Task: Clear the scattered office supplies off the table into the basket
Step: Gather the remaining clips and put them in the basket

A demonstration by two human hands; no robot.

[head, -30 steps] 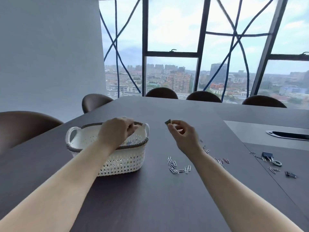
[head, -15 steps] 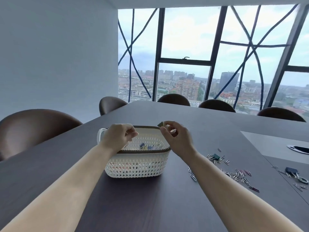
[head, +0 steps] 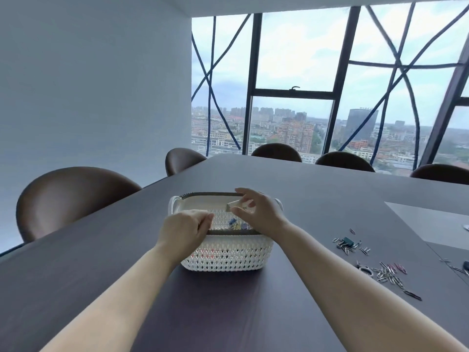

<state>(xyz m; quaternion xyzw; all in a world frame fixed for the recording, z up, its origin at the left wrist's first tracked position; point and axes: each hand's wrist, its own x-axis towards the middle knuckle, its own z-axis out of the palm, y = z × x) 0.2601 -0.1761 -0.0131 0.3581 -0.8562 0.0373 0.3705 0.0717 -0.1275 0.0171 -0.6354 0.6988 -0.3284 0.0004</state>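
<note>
A white woven basket (head: 228, 257) with a dark rim stands on the dark table, with a few coloured clips (head: 234, 224) inside. My right hand (head: 258, 212) hovers over the basket's opening, pinching a small binder clip (head: 232, 205) between thumb and fingers. At the near left rim my left hand (head: 185, 229) rests with fingers curled shut; whether it holds anything is hidden. On the table to the right lie scattered paper clips (head: 385, 274) and a dark green binder clip (head: 347, 241).
The dark conference table (head: 101, 275) stretches ahead, with a grey inset panel (head: 426, 222) at the right. Brown chairs (head: 71, 199) line the left side and the far end by the windows. More small clips (head: 456, 268) lie at the right edge.
My right hand carried the binder clip leftward from beside the basket to over its opening. The view swung right, so the basket now sits centred. My left hand stayed at the rim.
</note>
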